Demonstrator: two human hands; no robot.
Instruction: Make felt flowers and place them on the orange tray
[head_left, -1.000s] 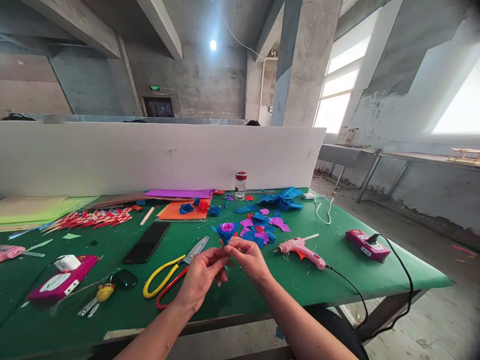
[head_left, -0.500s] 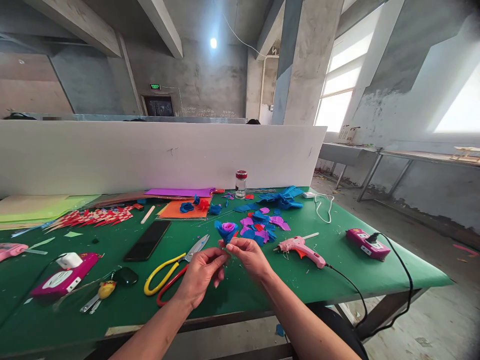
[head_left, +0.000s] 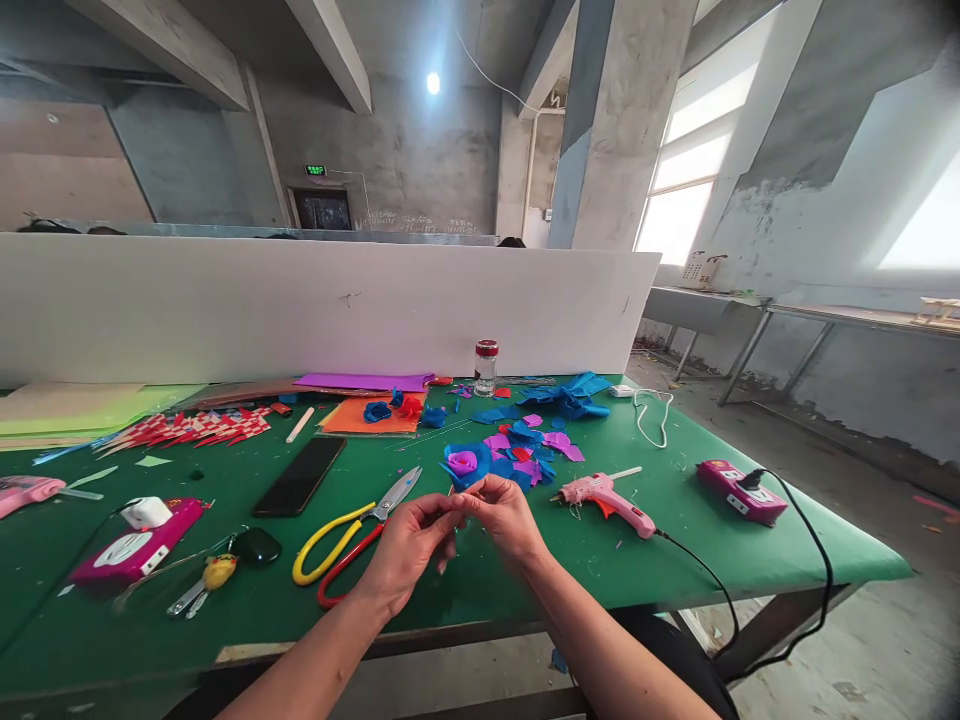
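Overall, green tabletop spans the foreground. Left hand and right hand: fingers narrow, pinched together. Scissors lie beside left hand; pink glue gun, right of right hand. Blue-and-purple paper flower: pinched by its base, just beyond both hands.

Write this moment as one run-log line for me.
left hand: pinching below paper flower | right hand: pinching beside it | flower: blue, purple centre | scissors: on table | glue gun: on table
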